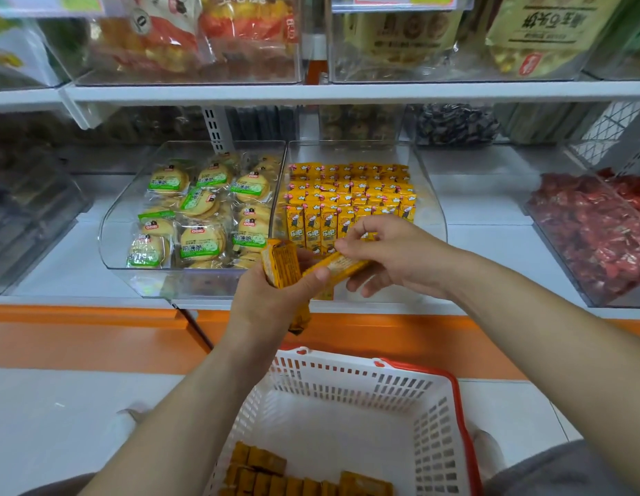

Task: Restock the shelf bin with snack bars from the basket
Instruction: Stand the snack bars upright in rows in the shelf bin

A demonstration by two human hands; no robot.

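Pinching one bar [343, 267] at its end, the right hand [393, 255] hangs just before the bin [436, 209], nearer it than the left hand [272, 298], which grips several bars [281, 263]. That bar lies crosswise to the bin's upright rows, so it probably needs turning; the basket [458, 406] sits below the bin.

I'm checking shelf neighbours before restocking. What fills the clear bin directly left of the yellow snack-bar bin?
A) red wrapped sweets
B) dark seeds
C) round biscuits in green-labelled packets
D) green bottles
C: the clear plastic bin just left of the clear bin of yellow snack bars holds round biscuits in green-labelled packets.
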